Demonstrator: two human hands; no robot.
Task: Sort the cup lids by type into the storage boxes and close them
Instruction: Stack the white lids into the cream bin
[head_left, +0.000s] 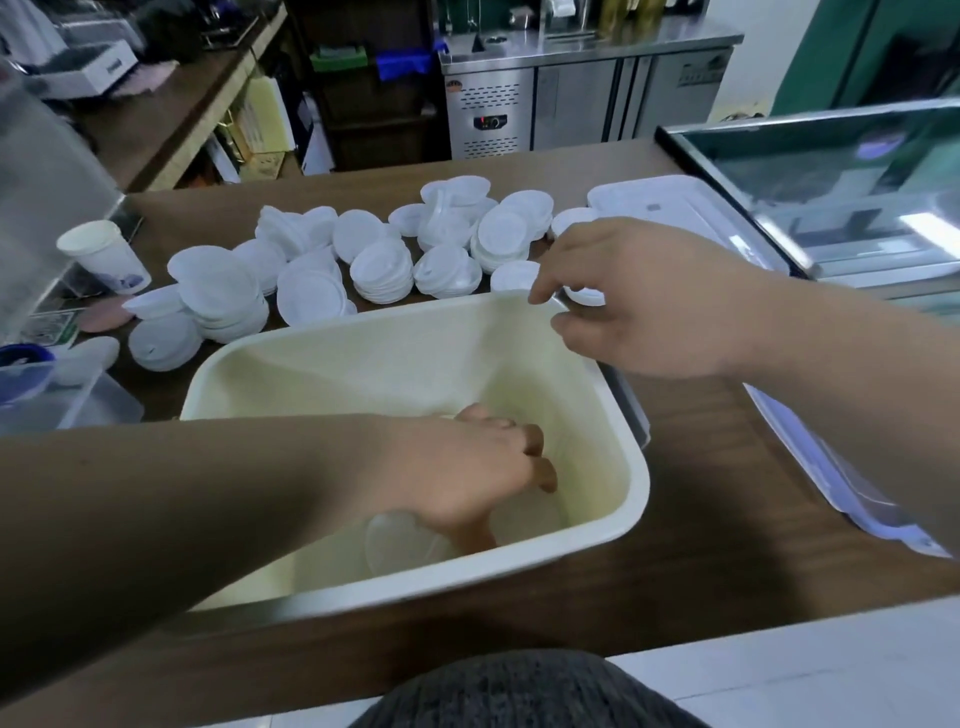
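A cream storage box (631, 467) stands open on the wooden counter in front of me. My left hand (467, 478) reaches down inside it, fingers curled over a stack of translucent lids (395, 540) on the box floor. My right hand (644, 301) hovers over the box's far right corner and pinches a white lid (587, 296) between thumb and fingers. Several piles of white cup lids (384, 265) lie spread across the counter behind the box. A white box lid (670, 208) lies flat at the back right.
A paper cup (104, 254) stands at the left. A clear plastic container (57, 389) sits at the left edge. A glass display case (841, 182) rises at the right, with a second flat box lid (831, 467) below it under my right forearm.
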